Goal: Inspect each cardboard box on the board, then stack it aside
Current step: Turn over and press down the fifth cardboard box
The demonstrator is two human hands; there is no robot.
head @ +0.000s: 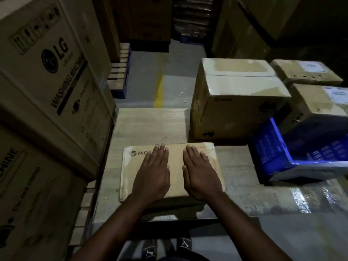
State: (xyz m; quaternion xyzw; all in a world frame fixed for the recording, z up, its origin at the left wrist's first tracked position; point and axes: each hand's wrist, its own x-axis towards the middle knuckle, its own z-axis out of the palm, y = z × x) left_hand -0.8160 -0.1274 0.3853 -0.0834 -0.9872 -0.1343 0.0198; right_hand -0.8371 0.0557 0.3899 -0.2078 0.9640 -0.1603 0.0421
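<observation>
Flat brown cardboard box with "PICO" print lay on the near half of the pale wood-grain board, its near edge close to the board's near edge. Left hand and right hand rested palm-down on the box top, side by side, fingers straight and laid flat, gripping nothing. Judged step: inspection by touch, top face only; stacking not yet begun. Next move would likely call for shifting both hands to the box's left and right edges to lift or turn it. Room: tall printed washing-machine cartons stood tight against the board's left edge, so little clearance there. Bare board showed beyond the box's far edge. Large taped brown carton stood by the far right corner; a tilted blue plastic crate sat near the right edge. The right side looked the likelier way out, though crowded.
</observation>
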